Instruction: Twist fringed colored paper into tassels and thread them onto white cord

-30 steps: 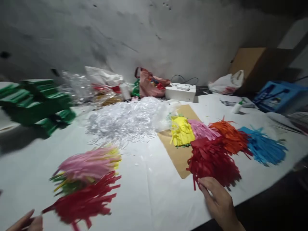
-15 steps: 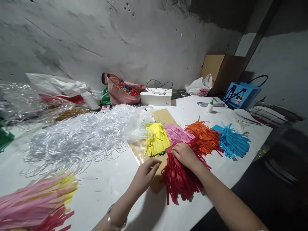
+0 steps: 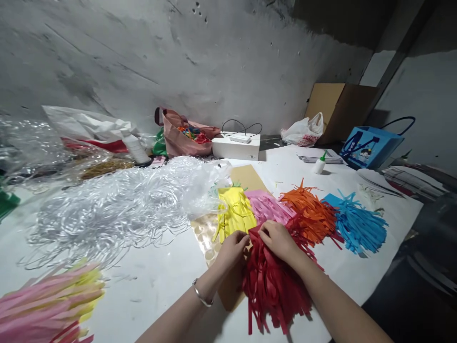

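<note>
A bundle of dark red fringed paper (image 3: 274,290) hangs over a brown card sheet (image 3: 228,293), its cut strips fanning toward me. My right hand (image 3: 280,242) pinches its uncut top edge. At the left corner of that same edge, my left hand (image 3: 232,250), with a silver bangle on the wrist, has its fingertips closed; the exact grip is partly hidden. Behind the red bundle lie a yellow fringe (image 3: 236,209), a pink fringe (image 3: 269,206) and an orange fringe (image 3: 310,214). Farther right rests a blue fringe (image 3: 360,224).
A heap of clear plastic strands (image 3: 117,209) covers the table's left. More pink and yellow strips (image 3: 53,305) lie near left. At the back are a pink bag (image 3: 182,138), a white box (image 3: 237,148), a glue bottle (image 3: 320,164) and a blue bag (image 3: 369,145).
My left hand has moved up and right to the red fringe's top corner, its fingers closing there. My right hand stays on the top edge. The view has shifted slightly.
</note>
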Tool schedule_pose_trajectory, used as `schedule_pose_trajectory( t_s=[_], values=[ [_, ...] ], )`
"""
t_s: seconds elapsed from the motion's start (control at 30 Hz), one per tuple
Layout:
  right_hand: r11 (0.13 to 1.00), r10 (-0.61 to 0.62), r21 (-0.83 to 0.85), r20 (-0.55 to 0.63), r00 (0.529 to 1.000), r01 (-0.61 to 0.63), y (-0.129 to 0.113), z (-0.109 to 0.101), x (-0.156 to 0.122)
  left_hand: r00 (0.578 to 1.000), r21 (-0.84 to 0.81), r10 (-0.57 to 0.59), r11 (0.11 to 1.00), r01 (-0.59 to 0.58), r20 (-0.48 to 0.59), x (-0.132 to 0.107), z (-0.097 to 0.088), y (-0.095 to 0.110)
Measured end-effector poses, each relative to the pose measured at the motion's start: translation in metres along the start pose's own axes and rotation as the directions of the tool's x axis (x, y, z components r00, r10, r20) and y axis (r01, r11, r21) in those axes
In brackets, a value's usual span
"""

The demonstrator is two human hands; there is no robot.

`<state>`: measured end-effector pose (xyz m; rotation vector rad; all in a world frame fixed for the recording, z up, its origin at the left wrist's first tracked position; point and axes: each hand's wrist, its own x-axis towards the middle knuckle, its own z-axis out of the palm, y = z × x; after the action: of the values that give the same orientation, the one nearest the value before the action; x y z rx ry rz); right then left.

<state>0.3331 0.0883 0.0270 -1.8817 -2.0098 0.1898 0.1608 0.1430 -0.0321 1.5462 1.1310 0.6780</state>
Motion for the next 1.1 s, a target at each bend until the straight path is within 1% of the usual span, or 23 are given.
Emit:
schedule_pose_trajectory(
  t_s=[0.1,0.2,0.37,0.6,0.7,0.83,1.0,1.1],
  values=[
    [0.999,-0.033,0.009,-0.027,0.999,0.033,-0.001,0.000,-0.002,1.000,-0.006,0.016,1.000,-0.016,-0.011,0.008,0.004,0.006],
    [0.998,-0.064,-0.007,-0.053,0.997,0.063,-0.001,-0.002,-0.005,0.999,-0.015,0.038,0.999,-0.038,-0.021,0.009,0.010,0.018],
    [0.993,-0.111,-0.053,-0.070,0.991,0.107,-0.003,-0.014,-0.014,0.992,-0.006,0.105,0.994,-0.106,-0.068,-0.006,0.016,0.035],
    [0.985,-0.150,-0.096,-0.079,0.986,0.142,-0.015,-0.025,-0.025,0.970,0.076,0.233,0.971,-0.227,-0.070,-0.025,0.011,0.055],
    [0.987,-0.129,-0.113,-0.093,0.987,0.118,-0.015,-0.027,-0.027,0.960,0.116,0.273,0.957,-0.264,-0.063,-0.031,0.011,0.057],
    [0.988,-0.103,-0.123,-0.118,0.988,0.089,-0.012,-0.033,-0.028,0.945,0.175,0.323,0.935,-0.309,-0.056,-0.036,0.011,0.055],
    [0.986,-0.100,-0.145,-0.145,0.984,0.079,-0.014,-0.039,-0.029,0.926,0.240,0.375,0.904,-0.354,-0.045,-0.038,0.011,0.055],
    [0.982,-0.114,-0.163,-0.143,0.983,0.090,-0.020,-0.038,-0.031,0.915,0.283,0.402,0.882,-0.377,-0.036,-0.039,0.011,0.055]
  ],
)
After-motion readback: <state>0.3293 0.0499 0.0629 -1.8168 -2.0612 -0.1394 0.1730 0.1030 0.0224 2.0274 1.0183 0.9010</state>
